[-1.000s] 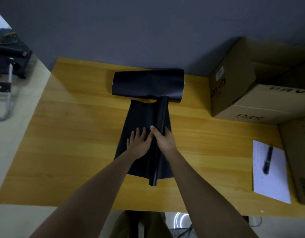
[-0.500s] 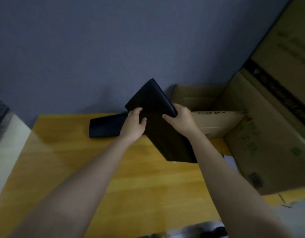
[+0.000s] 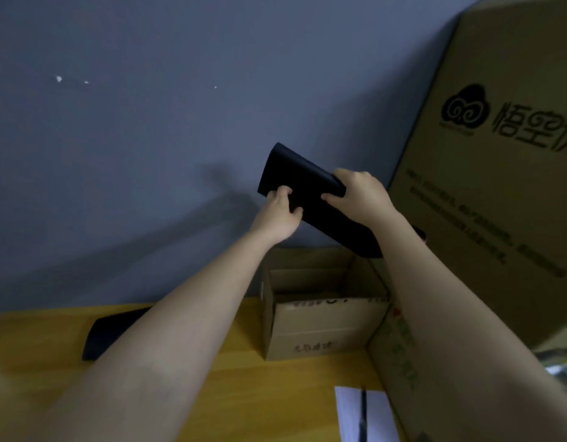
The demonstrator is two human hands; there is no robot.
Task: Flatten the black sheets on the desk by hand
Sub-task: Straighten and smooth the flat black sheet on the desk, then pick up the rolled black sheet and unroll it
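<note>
A black sheet (image 3: 303,183), folded or curled over, is held high in the air in front of the grey wall, tilted down to the right. My left hand (image 3: 280,215) grips its lower left edge. My right hand (image 3: 358,196) grips its right side, and my right forearm hides its lower end. This sheet hangs above an open cardboard box (image 3: 311,327). A second rolled black sheet (image 3: 108,333) lies on the yellow wooden desk (image 3: 33,352) at the back, partly covered by my left forearm.
A large printed cardboard box (image 3: 499,186) stands at the right, with another box (image 3: 393,362) in front of it. A white paper (image 3: 349,416) with a black pen (image 3: 362,413) lies at the desk's lower right. The grey wall (image 3: 148,122) backs the desk.
The sheet was lying on the desk under both hands; both hands have lifted it up and to the right, above the open box. The camera has tilted upward.
</note>
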